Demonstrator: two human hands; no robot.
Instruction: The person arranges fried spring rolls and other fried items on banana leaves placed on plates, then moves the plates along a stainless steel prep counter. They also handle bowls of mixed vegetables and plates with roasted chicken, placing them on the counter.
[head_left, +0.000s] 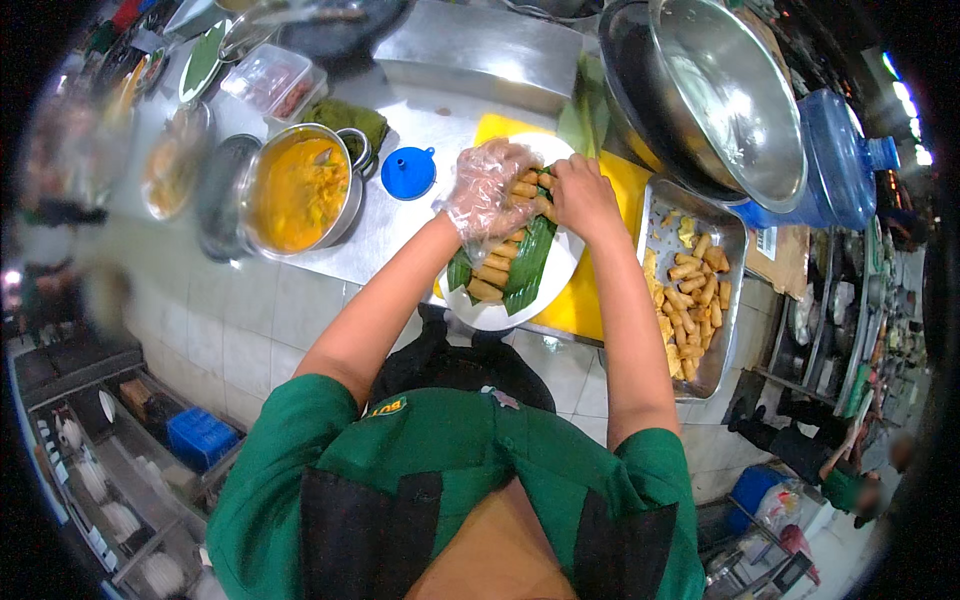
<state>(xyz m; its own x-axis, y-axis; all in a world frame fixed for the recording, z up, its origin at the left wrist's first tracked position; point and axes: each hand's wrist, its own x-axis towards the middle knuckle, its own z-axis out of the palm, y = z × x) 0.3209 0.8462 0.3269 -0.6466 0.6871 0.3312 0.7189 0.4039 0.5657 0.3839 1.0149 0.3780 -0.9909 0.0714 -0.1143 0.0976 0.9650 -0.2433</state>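
Observation:
Before me a white oval plate (568, 259) is lined with a banana leaf (534, 274), and a row of fried spring rolls (491, 281) lies along it. My left hand (487, 187), in a clear plastic glove, curves over the row, its thumb and fingers on either side of some rolls. Bare, my right hand (583, 196) has its fingertips against the rolls at the far end of the row. Part of the row is hidden under the glove. Beneath the plate is a yellow cutting board (577, 307).
Right of the board, a metal tray (733, 232) holds more fried rolls (690, 300). Large metal bowls (727, 97) and a blue water jug (832, 161) stand behind it. To the left are a blue funnel (409, 178), a green cloth (349, 124) and a pot of orange stew (296, 195).

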